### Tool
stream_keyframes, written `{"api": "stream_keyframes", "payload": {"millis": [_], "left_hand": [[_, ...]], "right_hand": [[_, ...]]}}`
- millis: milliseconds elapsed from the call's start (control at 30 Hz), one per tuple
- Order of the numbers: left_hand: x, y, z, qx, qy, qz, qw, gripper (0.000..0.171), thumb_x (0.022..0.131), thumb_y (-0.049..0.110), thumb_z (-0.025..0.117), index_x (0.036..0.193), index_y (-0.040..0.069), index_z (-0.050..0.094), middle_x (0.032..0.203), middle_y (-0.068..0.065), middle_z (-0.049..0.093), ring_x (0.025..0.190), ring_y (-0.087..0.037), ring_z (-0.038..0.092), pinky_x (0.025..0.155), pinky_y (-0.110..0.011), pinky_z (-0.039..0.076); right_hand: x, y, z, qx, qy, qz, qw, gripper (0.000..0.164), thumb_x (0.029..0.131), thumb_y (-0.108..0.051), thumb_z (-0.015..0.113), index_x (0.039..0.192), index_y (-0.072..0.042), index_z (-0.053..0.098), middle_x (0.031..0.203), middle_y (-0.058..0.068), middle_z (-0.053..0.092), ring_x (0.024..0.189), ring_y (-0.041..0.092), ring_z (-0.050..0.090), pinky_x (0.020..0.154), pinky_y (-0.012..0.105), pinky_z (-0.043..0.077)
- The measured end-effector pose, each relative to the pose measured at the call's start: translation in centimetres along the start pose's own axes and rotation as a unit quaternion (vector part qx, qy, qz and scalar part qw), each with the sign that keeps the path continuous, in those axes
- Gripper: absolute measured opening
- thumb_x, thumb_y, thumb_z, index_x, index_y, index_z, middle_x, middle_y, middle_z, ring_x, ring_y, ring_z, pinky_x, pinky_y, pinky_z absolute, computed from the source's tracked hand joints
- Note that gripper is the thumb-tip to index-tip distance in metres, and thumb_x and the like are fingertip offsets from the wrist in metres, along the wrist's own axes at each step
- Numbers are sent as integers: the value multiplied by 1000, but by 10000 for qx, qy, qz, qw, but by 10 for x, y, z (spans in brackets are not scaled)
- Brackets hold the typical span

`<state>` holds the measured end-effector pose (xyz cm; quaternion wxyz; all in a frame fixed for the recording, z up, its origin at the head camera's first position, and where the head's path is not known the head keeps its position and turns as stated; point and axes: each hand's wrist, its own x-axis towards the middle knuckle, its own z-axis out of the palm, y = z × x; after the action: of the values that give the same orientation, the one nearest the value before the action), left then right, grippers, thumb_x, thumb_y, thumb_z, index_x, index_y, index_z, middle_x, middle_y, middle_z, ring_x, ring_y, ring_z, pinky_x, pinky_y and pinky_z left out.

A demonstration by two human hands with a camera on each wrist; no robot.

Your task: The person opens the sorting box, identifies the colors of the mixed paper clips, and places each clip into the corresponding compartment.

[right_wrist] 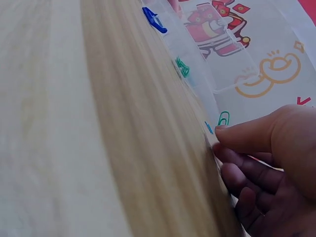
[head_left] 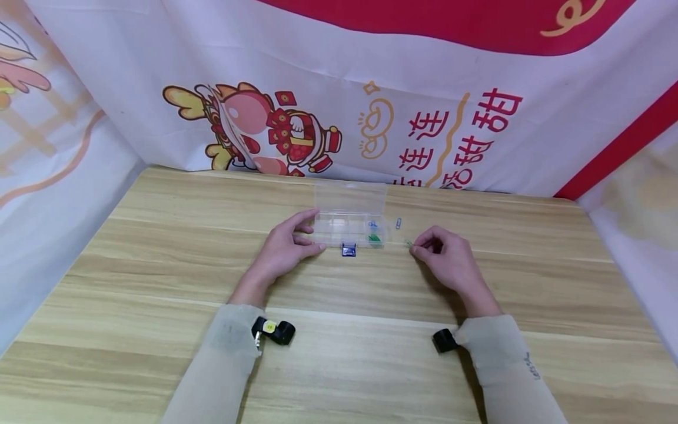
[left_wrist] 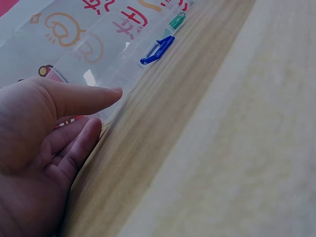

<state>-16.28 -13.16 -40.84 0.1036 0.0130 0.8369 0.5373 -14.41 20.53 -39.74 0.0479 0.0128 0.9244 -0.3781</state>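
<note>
A clear plastic compartment box [head_left: 349,197] lies on the table with its lid raised at the back. My left hand [head_left: 281,250] spans the box's left end, thumb at the front corner and index finger at the back corner. Between thumb and forefinger, my right hand [head_left: 450,259] pinches a green paper clip [right_wrist: 223,118], to the right of the box. Green paper clips [head_left: 374,238] lie in the front right compartment, and blue paper clips [head_left: 373,224] in the one behind. A blue latch [head_left: 348,250] sticks out at the box's front.
One loose blue paper clip [head_left: 398,223] lies on the wooden table [head_left: 349,371] between the box and my right hand. Behind the table hangs a printed cloth [head_left: 222,35], close to the raised lid. More cloth borders both sides.
</note>
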Motion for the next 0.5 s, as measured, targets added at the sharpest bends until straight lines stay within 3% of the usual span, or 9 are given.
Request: {"api": "stream_keyframes", "payload": {"millis": [500], "left_hand": [[0,0,0,14,1,-26,10000,77,94,15,85,161,31,50,142,-8,62,117,-29,67,102,-43,58]], "right_hand": [[0,-3,-8,636,309,212,9973,17,105,-25,70,119,-15,72,117,9,70,106,25,61,87,35,53]]}}
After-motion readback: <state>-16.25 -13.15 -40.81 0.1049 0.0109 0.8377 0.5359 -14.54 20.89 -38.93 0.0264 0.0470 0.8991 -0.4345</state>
